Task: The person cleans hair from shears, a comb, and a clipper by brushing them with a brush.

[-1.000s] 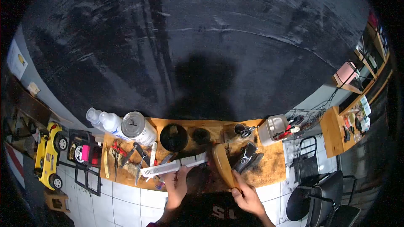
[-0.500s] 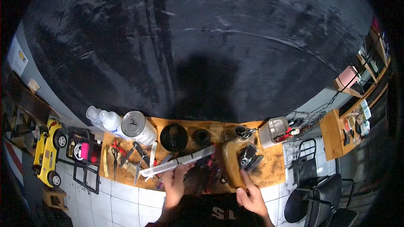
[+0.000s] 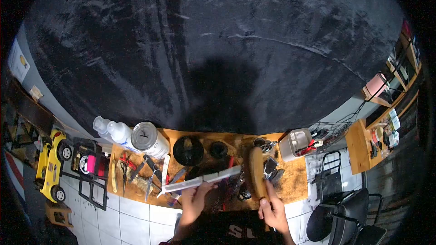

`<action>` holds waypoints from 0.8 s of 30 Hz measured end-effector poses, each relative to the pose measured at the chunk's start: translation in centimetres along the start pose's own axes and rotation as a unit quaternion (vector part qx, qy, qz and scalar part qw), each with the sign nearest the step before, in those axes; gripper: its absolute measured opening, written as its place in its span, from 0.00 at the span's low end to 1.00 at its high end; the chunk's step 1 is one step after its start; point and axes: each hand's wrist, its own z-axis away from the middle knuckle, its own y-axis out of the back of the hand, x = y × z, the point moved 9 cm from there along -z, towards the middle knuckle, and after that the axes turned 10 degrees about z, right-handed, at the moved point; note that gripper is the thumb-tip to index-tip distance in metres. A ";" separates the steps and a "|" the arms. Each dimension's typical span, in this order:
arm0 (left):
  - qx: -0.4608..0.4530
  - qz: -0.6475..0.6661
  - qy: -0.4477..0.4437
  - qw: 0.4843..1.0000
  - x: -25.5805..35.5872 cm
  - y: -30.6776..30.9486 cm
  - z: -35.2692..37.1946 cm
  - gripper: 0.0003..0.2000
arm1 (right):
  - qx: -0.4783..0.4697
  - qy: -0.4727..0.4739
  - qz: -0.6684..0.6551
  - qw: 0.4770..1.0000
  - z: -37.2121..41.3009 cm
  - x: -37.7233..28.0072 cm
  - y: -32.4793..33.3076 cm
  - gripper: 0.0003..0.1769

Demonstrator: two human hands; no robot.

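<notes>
Over a brown wooden bench, the left hand pinches a stiff-looking white comb. The right hand grips a curved tan wooden brush, likely light, surest held low.

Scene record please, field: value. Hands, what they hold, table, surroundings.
left hand: holding white comb, teeth end pointing toward brush
right hand: holding wooden-backed brush by its lower end
comb-brush contact: cannot tell
table: wooden, cluttered with tools
back of table, left to right: large can, black bowl, grey container
floor, right: black chair
far left: yellow toy vehicle
</notes>
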 end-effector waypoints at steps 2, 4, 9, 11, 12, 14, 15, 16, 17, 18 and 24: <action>-0.020 -0.006 -0.016 1.000 0.2 0.5 0.0 0.10 | -0.051 -0.009 0.034 0.998 0.2 0.2 -1.0 0.28; -0.079 -0.089 -0.016 0.993 0.3 0.4 0.3 0.10 | -0.027 -0.011 0.036 0.999 -0.1 0.4 -0.9 0.27; -0.357 -0.138 0.100 0.918 -2.6 -4.2 4.0 0.11 | 0.087 0.040 0.029 0.995 -1.6 -0.8 1.2 0.27; -0.279 -0.184 0.161 0.929 -3.1 -3.1 3.7 0.10 | 0.107 0.058 0.028 0.992 -1.6 -1.0 1.7 0.27; -0.236 -0.146 0.140 0.950 -2.9 -2.5 3.0 0.09 | 0.100 0.033 0.001 0.994 -1.3 -0.9 1.8 0.27; -0.150 -0.092 0.023 0.984 -0.5 -1.1 1.8 0.08 | 0.086 0.014 -0.013 0.996 -0.9 -0.5 1.6 0.27; -0.133 -0.143 0.027 0.980 0.6 -0.9 1.2 0.08 | 0.080 0.020 0.000 0.997 -0.7 -0.4 1.4 0.27; -0.115 -0.194 0.032 0.974 1.8 -0.6 0.7 0.08 | 0.072 0.026 0.011 0.997 -0.5 -0.2 1.2 0.28; -0.053 -0.083 0.038 0.994 0.3 1.2 0.4 0.10 | 0.052 0.042 0.024 0.997 -0.3 -0.3 0.6 0.27; -0.007 -0.021 0.018 1.000 1.3 1.2 0.0 0.11 | 0.033 0.059 0.036 0.997 -0.1 -0.4 0.1 0.27; -0.164 -0.153 -0.024 0.974 1.0 -1.3 1.5 0.08 | 0.033 0.034 0.013 0.999 -0.7 -0.4 -0.7 0.28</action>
